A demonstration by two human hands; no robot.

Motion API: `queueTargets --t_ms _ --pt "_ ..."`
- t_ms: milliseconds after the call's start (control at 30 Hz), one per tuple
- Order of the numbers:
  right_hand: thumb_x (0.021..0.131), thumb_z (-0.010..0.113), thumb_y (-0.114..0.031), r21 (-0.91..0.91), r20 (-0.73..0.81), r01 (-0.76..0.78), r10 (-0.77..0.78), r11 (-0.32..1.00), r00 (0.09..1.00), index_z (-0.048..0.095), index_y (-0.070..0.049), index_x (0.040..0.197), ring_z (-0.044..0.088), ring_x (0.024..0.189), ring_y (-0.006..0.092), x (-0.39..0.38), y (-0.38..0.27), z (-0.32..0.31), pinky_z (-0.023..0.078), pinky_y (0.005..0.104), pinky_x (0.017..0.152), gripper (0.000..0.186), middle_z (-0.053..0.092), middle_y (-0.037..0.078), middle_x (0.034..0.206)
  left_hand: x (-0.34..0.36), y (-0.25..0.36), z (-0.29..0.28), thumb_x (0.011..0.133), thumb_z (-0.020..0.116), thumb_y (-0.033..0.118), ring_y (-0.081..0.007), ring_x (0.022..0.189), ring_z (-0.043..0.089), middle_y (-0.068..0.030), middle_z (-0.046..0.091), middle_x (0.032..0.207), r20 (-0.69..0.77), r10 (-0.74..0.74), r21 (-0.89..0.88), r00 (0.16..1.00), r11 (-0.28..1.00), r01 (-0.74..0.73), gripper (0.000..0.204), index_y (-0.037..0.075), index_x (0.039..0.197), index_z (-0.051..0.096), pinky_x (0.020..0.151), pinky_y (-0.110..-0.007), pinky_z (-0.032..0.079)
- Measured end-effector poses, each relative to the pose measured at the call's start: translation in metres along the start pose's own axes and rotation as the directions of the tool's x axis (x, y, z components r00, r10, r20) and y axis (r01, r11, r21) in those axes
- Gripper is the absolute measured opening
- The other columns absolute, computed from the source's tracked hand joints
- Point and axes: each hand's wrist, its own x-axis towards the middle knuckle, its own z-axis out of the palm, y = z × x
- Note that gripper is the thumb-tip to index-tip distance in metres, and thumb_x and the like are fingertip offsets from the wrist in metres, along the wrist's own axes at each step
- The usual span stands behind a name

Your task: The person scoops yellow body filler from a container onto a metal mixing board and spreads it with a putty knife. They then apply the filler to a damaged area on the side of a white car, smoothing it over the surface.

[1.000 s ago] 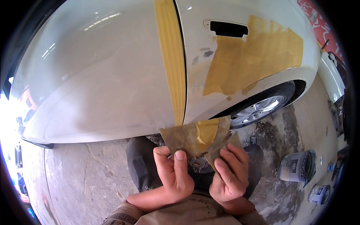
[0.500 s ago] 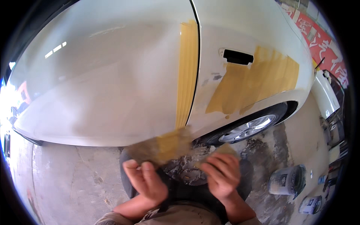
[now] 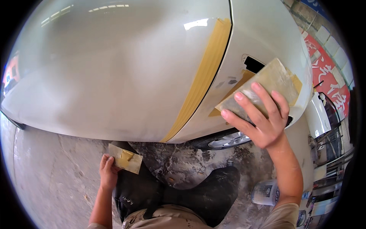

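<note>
My right hand [image 3: 268,124] is raised at the white car's body with fingers spread over a flat rectangular spreader [image 3: 271,75]. The spreader lies against or just in front of a patch of yellow filler [image 3: 296,89] and hides most of it. Low on the left, my left hand [image 3: 108,173] pinches a smaller-looking rectangular plate [image 3: 133,165] by its edge. A lump of yellow filler paste [image 3: 126,154] sits on that plate. The dark opening [image 3: 254,64] in the car body shows just above the spreader.
A streaked yellow strip [image 3: 204,76] runs along the gap beside the large white panel [image 3: 126,76]. Below the body is a wheel [image 3: 228,139]. A bucket [image 3: 265,192] stands on the stained floor [image 3: 68,171] by my right forearm. Various parts stand at the far right.
My hands have moved apart. The right one went up and right to the filler patch with its spreader; the left went left and down, carrying its plate. The view has shifted.
</note>
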Motion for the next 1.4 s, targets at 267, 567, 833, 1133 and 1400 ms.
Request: queueTargets --t_ms 267,567,833,1133,1400 --pt "0.084 0.072 -0.022 0.064 -0.016 0.192 -0.191 0.979 0.981 0.076 -0.027 0.098 0.066 0.115 0.0209 0.014 0.015 0.018 0.038 0.0393 0.106 0.016 0.07 -0.008 0.114 0.006 -0.012 0.0 0.103 0.05 0.016 -0.0141 0.087 0.065 -0.0022 0.062 0.097 0.053 -0.005 0.006 0.999 1.0 0.004 0.008 0.009 0.107 0.05 0.078 -0.035 0.058" --pt "0.082 0.07 -0.019 0.092 0.003 0.236 -0.237 0.968 0.972 0.076 -0.026 0.1 0.066 0.116 0.0217 0.022 0.019 0.02 0.039 0.0408 0.105 0.021 0.07 -0.007 0.117 0.003 -0.008 0.0 0.104 0.049 0.015 -0.015 0.091 0.066 -0.0028 0.063 0.101 0.074 -0.005 -0.004 0.997 1.0 0.006 0.01 0.008 0.111 0.051 0.081 -0.035 0.058" --pt "0.08 0.073 -0.023 0.123 0.028 0.247 -0.252 0.961 0.967 0.077 -0.031 0.103 0.063 0.118 0.0261 0.021 0.022 0.023 0.034 0.0422 0.111 0.025 0.069 -0.007 0.12 0.005 -0.009 0.0 0.103 0.05 0.013 -0.0152 0.09 0.067 -0.0031 0.063 0.1 0.064 0.002 -0.03 0.998 1.0 0.0 0.009 0.009 0.111 0.05 0.08 -0.036 0.059" --pt "0.079 0.076 -0.023 0.111 -0.043 0.221 -0.217 0.969 0.975 0.076 -0.03 0.095 0.065 0.114 0.0218 0.015 0.024 0.034 0.037 0.0417 0.105 0.017 0.071 -0.01 0.111 0.004 -0.007 0.001 0.104 0.05 0.015 -0.0124 0.086 0.064 -0.0019 0.062 0.097 0.057 -0.01 0.04 0.998 0.999 0.008 0.009 0.008 0.11 0.05 0.078 -0.031 0.056" --pt "0.076 0.075 -0.022 0.083 0.076 0.189 -0.195 0.978 0.978 0.078 -0.031 0.099 0.064 0.113 0.0248 -0.016 0.035 0.016 0.036 0.0422 0.105 0.025 0.071 -0.007 0.114 0.004 -0.005 0.009 0.104 0.049 0.014 -0.0124 0.087 0.064 -0.0021 0.061 0.097 0.055 -0.002 0.036 0.998 0.999 0.0 0.008 0.008 0.108 0.05 0.079 -0.031 0.056"
